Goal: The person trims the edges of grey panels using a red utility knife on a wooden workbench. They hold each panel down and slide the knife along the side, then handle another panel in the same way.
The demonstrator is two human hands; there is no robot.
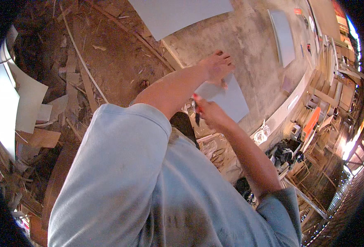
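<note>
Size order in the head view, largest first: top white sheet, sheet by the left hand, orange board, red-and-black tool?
Top white sheet, cut off
Sheet by the left hand
Orange board
Red-and-black tool, partly hidden

floor (120,61): brown, scrap-strewn | right: piled wood (328,92) | right rim: bright daylight (352,28)

a large white sheet (182,16) lies along the top of a stained brown table (247,37), and a smaller white panel (283,39) rests toward the right. near that panel is a red and dark object (309,48), too small to make out. farther down on the right are crumpled clear plastic (262,133) and an orange board (312,122) among wood pieces. at left, a long pale strip (78,55) crosses the littered ground (112,53), with pale boards (30,88) beyond it.
</note>
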